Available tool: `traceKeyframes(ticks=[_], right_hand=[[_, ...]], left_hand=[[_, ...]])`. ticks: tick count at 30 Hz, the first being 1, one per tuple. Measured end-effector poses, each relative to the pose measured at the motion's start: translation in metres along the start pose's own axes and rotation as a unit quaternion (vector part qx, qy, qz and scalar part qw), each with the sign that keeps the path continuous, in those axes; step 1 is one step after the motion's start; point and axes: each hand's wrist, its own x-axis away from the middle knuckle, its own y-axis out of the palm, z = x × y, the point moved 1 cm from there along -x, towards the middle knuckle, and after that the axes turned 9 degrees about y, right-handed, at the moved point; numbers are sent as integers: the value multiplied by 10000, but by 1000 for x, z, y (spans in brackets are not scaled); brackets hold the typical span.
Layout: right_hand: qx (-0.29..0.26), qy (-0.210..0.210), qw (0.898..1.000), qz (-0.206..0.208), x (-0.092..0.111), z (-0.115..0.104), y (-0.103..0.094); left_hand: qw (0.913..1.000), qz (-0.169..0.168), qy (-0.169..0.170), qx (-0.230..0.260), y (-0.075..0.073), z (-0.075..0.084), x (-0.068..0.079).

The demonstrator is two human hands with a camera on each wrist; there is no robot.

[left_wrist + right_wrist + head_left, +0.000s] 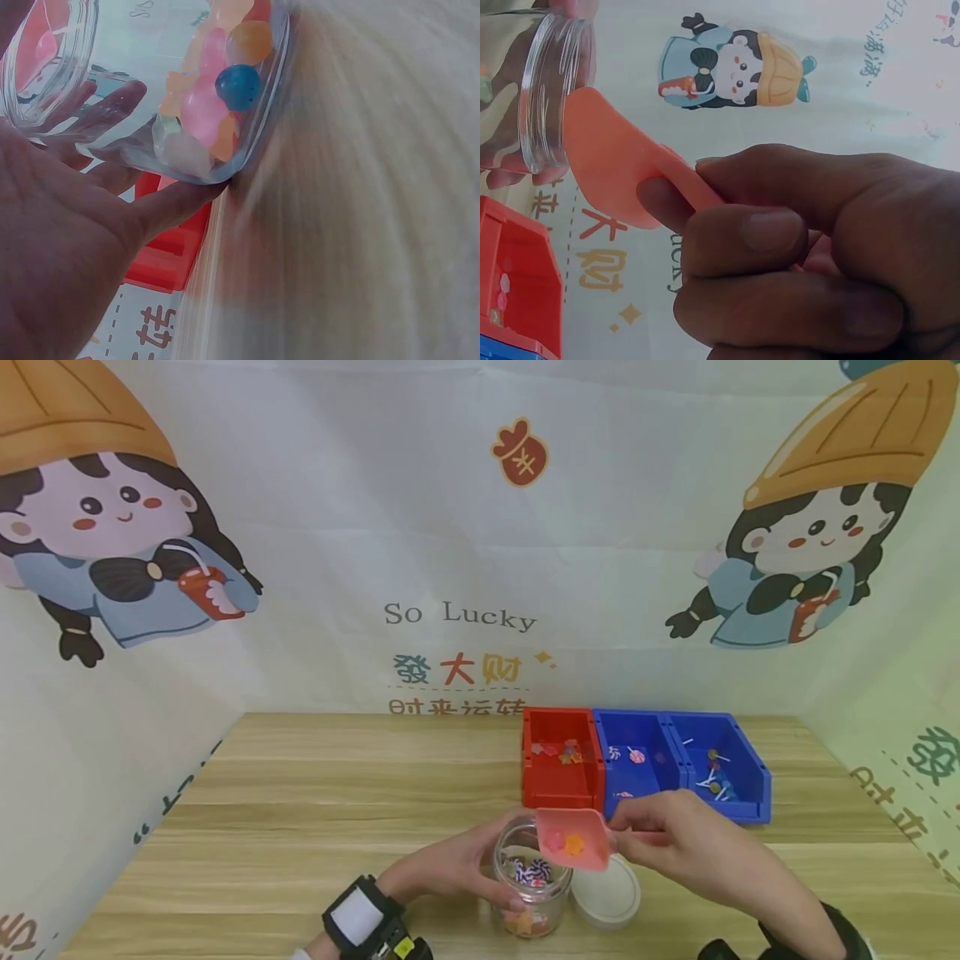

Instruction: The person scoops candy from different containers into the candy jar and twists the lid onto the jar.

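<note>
My left hand (461, 860) holds a clear jar (551, 914) around its left side, thumb across the front. Inside lie colourful small candies (206, 112), among them pink, orange and blue ones, with striped swirl pieces (532, 872) higher up. A pink scoop (596, 853) hangs over the right part of the jar's mouth, its handle gripped in my right hand (686, 843). One pink and one orange star-like candy (573, 844) sit in the scoop. In the right wrist view the scoop's front edge (581, 101) is right at the jar's rim.
A white round lid (609, 893) lies on the table just right of the jar. Behind stand a red bin (558, 789) with small candies and two joined blue bins (645, 727) holding swirl candies and lollipops. A printed backdrop (322, 527) encloses the wooden table (337, 777).
</note>
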Motion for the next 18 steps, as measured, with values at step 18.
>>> traceKeyframes(ticks=[18], right_hand=[[899,807,9907,622,10,-19,21]], left_hand=[[10000,9,-11,28,-1,2,0]])
